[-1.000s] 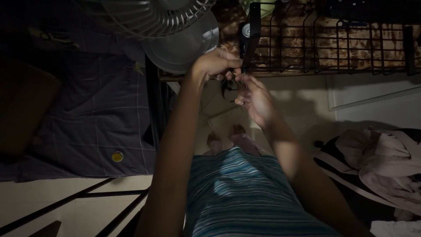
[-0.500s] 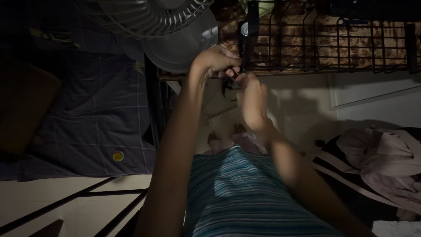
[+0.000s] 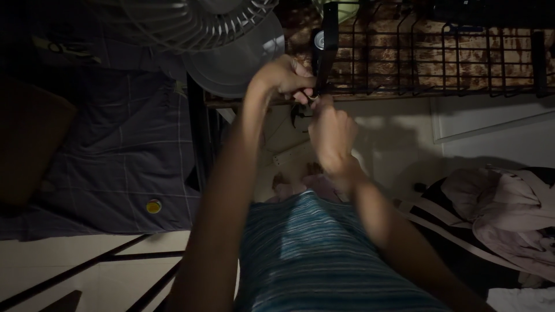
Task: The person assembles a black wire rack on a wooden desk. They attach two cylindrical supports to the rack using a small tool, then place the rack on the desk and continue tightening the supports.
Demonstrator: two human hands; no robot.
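Left hand (image 3: pixel 283 78) clenched around small dark object beside upright black metal post (image 3: pixel 322 49) at twelve o'clock; right hand (image 3: pixel 330 134) curled just below, grasp unclear. White round fan (image 3: pixel 199 26) at eleven o'clock.

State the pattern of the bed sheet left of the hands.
Dark purple-grey bed sheet with a thin pale grid, head view.

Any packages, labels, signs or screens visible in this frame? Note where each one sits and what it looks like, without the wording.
Small round yellow patch or sticker: on the dark blue checked bedsheet at lower left; markings too small to tell.
Small round pale label or cap: on the black upright bar of the black wire rack, just above the left hand and right hand.
No packages, signs or screens show.
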